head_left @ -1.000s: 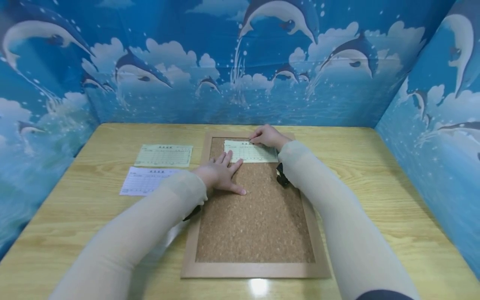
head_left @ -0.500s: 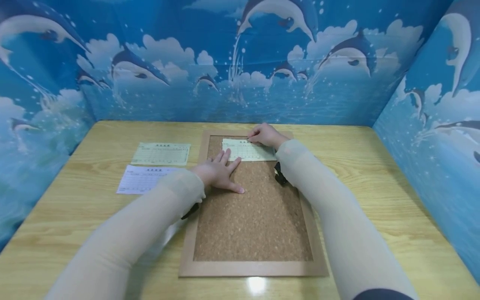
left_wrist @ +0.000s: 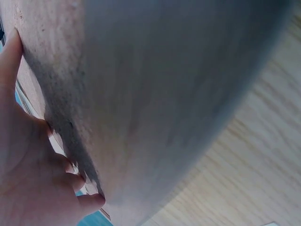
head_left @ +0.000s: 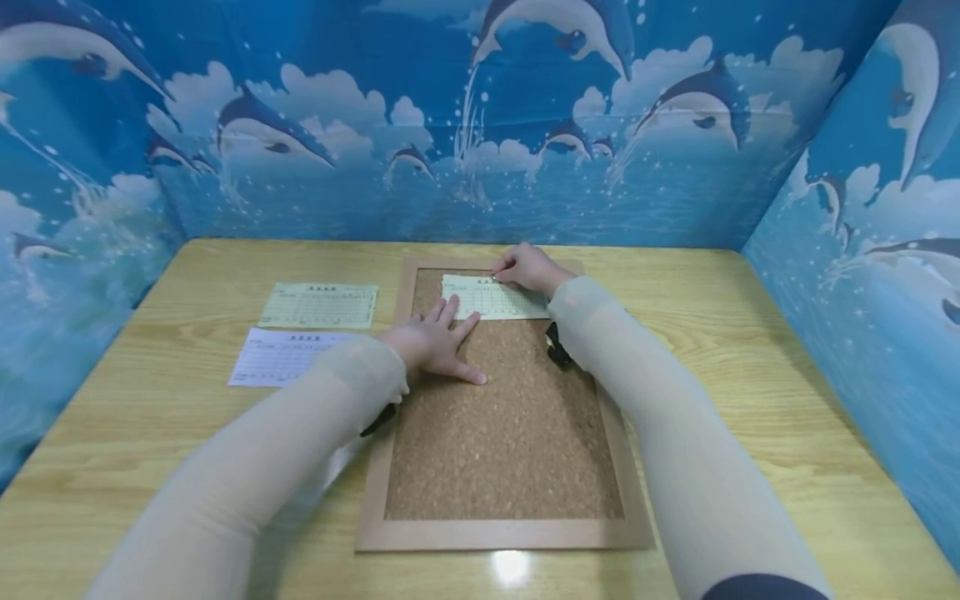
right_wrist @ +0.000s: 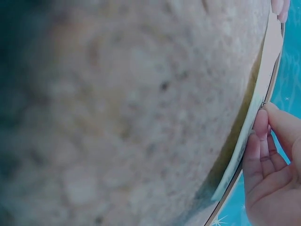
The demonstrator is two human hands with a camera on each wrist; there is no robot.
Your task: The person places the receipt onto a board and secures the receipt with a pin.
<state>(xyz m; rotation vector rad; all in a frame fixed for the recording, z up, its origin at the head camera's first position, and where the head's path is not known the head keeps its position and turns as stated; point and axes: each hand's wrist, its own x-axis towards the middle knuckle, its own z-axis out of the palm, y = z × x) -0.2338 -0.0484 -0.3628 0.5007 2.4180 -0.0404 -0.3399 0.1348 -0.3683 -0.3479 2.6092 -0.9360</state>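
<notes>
A cork board (head_left: 502,425) with a light wooden frame lies on the table. Across its top lies a pale green printed slip (head_left: 480,304). My left hand (head_left: 435,343) is spread flat, its fingertips on the slip's lower left corner and its thumb on the cork. At the slip's top edge, my right hand (head_left: 527,268) pinches a tiny metallic thumbtack (right_wrist: 263,104) between thumb and forefinger. Whether its point is in the cork is hidden. In the right wrist view the slip (right_wrist: 240,146) stands slightly raised from the board, beside the curled fingers.
Left of the board, another green slip (head_left: 318,306) lies on the wooden table (head_left: 172,350). Just in front of it is a white slip (head_left: 277,358), partly covered by the left sleeve. A blue dolphin-print curtain (head_left: 337,192) encloses the table's back and sides.
The head view has shifted slightly. Both hands keep their places on the board, and the slip has not visibly moved. A small metallic glint shows at the right fingertips now.
</notes>
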